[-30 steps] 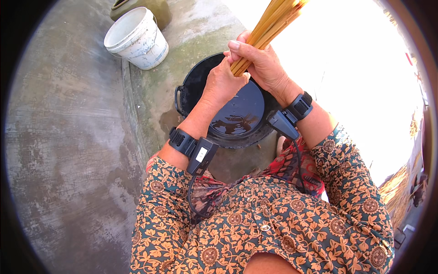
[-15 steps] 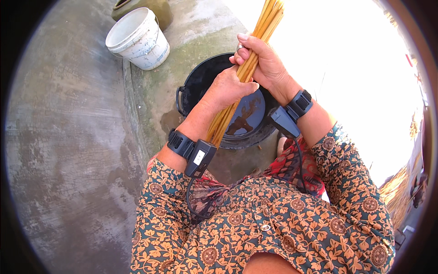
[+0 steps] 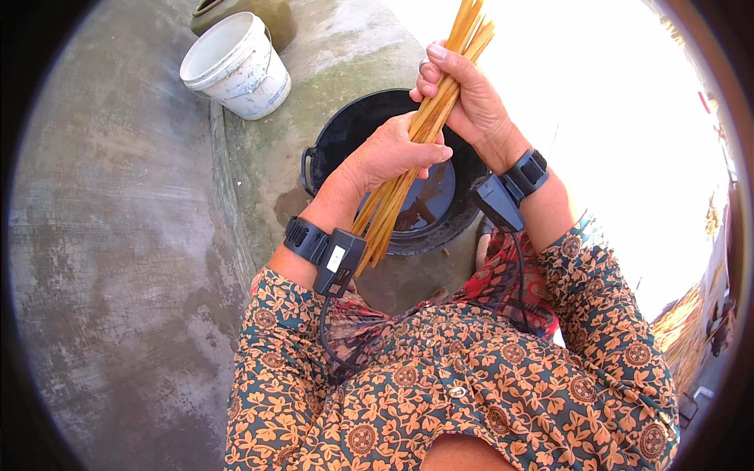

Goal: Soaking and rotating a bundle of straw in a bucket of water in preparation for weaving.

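A bundle of long yellow-brown stalks point(image 3: 381, 224) slants up and to the right across the middle of the view. My left hand point(image 3: 393, 153) is closed around its middle, thumb lying across the front. Higher up, my right hand point(image 3: 479, 106) grips the same bundle near its top end, fingers curled round it. At both ends the stalks fan slightly apart. Beneath the hands stands a round black tub point(image 3: 339, 129) with side handles, holding some dark, shiny water point(image 3: 440, 192). The hands and the bundle hide part of the tub.
A white bucket point(image 3: 255, 78) with blue smears leans at the upper left, beside an olive-brown pot point(image 3: 284, 22). A low ridge runs along the grey concrete floor point(image 3: 126, 235). Glare washes out the right side. Dry straw point(image 3: 682, 322) lies at the far right.
My right hand has shifted slightly to the right along with the bundle's top. The stalks look more spread at both ends, and their lower ends show more below my left hand.
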Demonstrator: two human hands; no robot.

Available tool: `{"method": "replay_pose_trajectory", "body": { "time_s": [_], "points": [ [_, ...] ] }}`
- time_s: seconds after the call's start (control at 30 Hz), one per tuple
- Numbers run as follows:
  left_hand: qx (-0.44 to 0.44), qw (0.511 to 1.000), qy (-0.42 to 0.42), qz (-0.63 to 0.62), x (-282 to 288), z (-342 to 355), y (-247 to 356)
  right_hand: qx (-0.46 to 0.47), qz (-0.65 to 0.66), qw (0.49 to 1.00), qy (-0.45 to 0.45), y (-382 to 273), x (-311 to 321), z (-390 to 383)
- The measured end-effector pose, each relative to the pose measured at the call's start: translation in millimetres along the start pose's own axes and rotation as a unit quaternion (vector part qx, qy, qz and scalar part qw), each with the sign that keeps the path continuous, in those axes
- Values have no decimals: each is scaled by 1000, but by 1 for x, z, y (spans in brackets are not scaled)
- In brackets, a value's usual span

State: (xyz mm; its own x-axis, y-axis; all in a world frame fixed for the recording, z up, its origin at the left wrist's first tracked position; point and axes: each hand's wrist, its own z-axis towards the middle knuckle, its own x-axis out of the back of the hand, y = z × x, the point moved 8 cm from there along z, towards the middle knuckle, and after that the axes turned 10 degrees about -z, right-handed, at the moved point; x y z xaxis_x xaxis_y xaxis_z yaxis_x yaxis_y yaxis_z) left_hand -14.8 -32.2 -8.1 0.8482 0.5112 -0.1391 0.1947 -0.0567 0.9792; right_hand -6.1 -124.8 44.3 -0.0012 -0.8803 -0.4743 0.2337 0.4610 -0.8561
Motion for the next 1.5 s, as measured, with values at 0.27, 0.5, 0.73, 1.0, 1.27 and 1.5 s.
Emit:
{"method": "replay_pose_trajectory", "body": {
  "time_s": [0.27, 0.5, 0.73, 1.0, 1.27, 1.5],
  "points": [
    [-185, 891, 218, 353, 30, -3, 24, 79, 6, 996, 37, -11, 14, 10],
    [9, 990, 47, 131, 16, 1, 6, 21, 29, 999, -28, -1, 11, 5],
    [-127, 845, 277, 439, 43, -6, 31, 48, 31, 998, 9, 1, 12, 18],
    [-13, 987, 82, 136, 21, -1, 10, 32, 10, 998, -59, -2, 2, 8],
    [-68, 923, 136, 354, 16, 3, 17, 11, 70, 997, 15, 0, 21, 10],
    [-95, 962, 62, 247, 15, 3, 11, 49, 105, 993, 21, -20, 38, 18]
  ]
}}
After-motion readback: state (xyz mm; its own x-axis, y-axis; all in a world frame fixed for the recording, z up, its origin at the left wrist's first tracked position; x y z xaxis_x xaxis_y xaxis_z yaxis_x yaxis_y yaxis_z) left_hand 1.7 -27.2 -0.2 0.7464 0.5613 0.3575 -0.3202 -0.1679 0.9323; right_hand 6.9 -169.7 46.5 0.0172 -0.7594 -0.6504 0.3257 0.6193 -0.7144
